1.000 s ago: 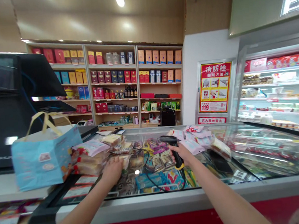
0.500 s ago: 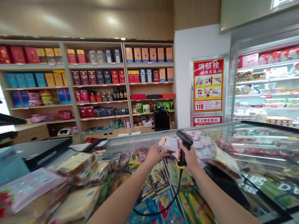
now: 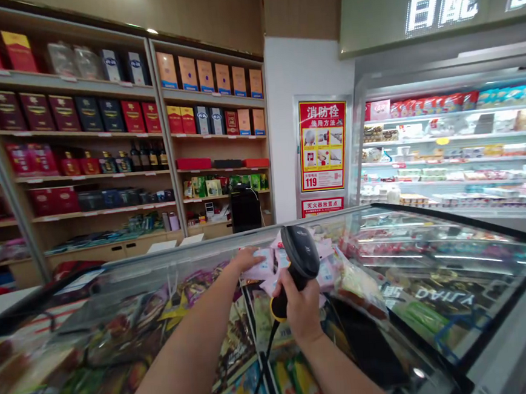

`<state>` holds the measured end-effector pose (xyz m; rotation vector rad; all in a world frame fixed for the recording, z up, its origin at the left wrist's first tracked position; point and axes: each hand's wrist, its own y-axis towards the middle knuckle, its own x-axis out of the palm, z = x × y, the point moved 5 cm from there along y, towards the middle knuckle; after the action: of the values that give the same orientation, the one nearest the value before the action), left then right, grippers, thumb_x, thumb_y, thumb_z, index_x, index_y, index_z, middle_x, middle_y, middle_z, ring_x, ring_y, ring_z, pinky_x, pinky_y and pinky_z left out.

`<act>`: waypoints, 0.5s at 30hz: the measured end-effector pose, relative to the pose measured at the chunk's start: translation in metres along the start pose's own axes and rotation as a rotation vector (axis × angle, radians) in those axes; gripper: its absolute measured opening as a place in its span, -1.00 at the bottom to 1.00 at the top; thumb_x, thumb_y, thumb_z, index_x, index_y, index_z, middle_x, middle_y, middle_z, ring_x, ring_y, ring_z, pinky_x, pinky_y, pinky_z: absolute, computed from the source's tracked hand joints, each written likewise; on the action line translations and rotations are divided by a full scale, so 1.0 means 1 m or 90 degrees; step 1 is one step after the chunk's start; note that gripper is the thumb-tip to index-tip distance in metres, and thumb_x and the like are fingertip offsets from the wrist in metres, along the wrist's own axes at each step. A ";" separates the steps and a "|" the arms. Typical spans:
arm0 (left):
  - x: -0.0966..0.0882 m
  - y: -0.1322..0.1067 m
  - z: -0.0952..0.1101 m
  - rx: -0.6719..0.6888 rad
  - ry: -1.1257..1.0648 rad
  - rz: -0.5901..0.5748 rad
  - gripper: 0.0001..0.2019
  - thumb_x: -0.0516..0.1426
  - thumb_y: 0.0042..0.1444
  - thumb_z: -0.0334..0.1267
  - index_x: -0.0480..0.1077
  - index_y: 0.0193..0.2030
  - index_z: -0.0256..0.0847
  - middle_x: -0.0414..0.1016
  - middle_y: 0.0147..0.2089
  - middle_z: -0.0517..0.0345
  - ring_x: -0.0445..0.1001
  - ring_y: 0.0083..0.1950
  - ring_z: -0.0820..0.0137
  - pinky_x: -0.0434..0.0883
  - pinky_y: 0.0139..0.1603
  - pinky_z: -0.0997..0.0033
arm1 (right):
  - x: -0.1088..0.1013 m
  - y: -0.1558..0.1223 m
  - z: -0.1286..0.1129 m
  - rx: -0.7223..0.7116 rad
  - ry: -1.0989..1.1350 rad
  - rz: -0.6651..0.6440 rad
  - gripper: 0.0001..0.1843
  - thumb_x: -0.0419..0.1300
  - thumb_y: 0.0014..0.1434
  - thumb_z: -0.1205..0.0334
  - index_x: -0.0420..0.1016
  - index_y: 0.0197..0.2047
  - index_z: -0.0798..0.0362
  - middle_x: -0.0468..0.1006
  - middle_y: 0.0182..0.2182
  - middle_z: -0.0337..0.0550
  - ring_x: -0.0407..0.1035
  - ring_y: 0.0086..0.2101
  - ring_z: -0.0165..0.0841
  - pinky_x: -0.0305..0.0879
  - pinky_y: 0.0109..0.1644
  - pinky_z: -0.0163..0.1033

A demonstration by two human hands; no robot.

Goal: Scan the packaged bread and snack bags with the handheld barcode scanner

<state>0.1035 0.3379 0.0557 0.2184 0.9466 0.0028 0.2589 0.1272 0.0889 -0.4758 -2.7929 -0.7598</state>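
My right hand (image 3: 302,306) is wrapped around a black barcode scanner (image 3: 300,252) with a yellow band near its base. The scanner stands upright over a pile of pink-and-white packages (image 3: 326,271), and its cable runs down toward me. Farther left, my left hand (image 3: 247,259) grips the edge of one pink-and-white package (image 3: 263,267); its thumb is hard to see. A clear-wrapped bread pack (image 3: 358,280) lies at the right of the pile. All of these rest on the glass top of a chest freezer (image 3: 433,280).
Bagged frozen goods (image 3: 238,338) show through the glass below my arms. Blurred wrapped packs (image 3: 26,373) lie at the lower left. A dark flat panel (image 3: 369,340) is right of my right forearm. Boxed-goods shelves (image 3: 212,131) and a lit chiller (image 3: 446,152) stand behind.
The view has turned to the right, and most of the bread packs at the left have left it. My right hand has brought the scanner nearer to me. My left hand stays at the packages.
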 end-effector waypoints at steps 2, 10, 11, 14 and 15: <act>0.003 -0.022 0.003 0.034 0.092 -0.065 -0.49 0.21 -0.01 -0.08 0.43 0.10 -0.21 0.48 0.12 -0.10 0.46 0.12 0.18 0.32 0.11 0.35 | 0.001 -0.001 -0.001 -0.005 0.000 -0.009 -0.62 0.21 0.03 -0.11 0.30 -0.59 -0.02 0.41 -0.70 -0.22 0.32 -0.61 -0.34 0.34 -0.42 -0.22; -0.031 -0.166 0.020 -0.044 0.281 0.028 -0.36 0.06 0.11 0.11 0.26 0.25 -0.22 0.34 0.23 -0.25 0.38 0.20 0.07 0.33 0.10 0.17 | 0.007 -0.002 0.005 0.018 0.036 -0.056 -0.60 0.24 0.02 -0.09 0.29 -0.60 0.00 0.36 -0.73 -0.25 0.28 -0.65 -0.39 0.30 -0.46 -0.25; -0.039 -0.179 0.022 -0.077 0.293 0.056 -0.39 0.03 0.14 0.12 0.30 0.21 -0.26 0.38 0.19 -0.27 0.41 0.17 0.06 0.34 0.08 0.17 | 0.008 -0.002 0.007 0.027 0.039 -0.057 -0.61 0.25 0.01 -0.09 0.29 -0.59 0.01 0.36 -0.73 -0.26 0.28 -0.66 -0.40 0.30 -0.48 -0.26; -0.049 -0.206 0.027 -0.174 0.315 0.035 -0.40 -0.07 0.18 0.16 0.43 0.00 -0.36 0.52 -0.03 -0.33 0.50 0.03 -0.01 0.38 -0.01 0.12 | 0.008 0.001 0.013 0.065 0.092 -0.042 -0.63 0.27 -0.03 -0.09 0.29 -0.48 0.01 0.33 -0.74 -0.34 0.25 -0.70 -0.43 0.27 -0.55 -0.28; -0.049 -0.211 0.028 -0.199 0.308 0.012 -0.39 -0.07 0.17 0.19 0.45 -0.05 -0.36 0.53 -0.07 -0.35 0.51 0.02 -0.03 0.39 -0.03 0.11 | 0.008 0.002 0.015 0.082 0.117 -0.033 -0.63 0.27 -0.04 -0.10 0.29 -0.44 0.01 0.32 -0.73 -0.37 0.24 -0.71 -0.43 0.26 -0.58 -0.29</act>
<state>0.0777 0.1219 0.0716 -0.0688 1.4088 0.2288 0.2502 0.1382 0.0796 -0.2968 -2.6701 -0.5969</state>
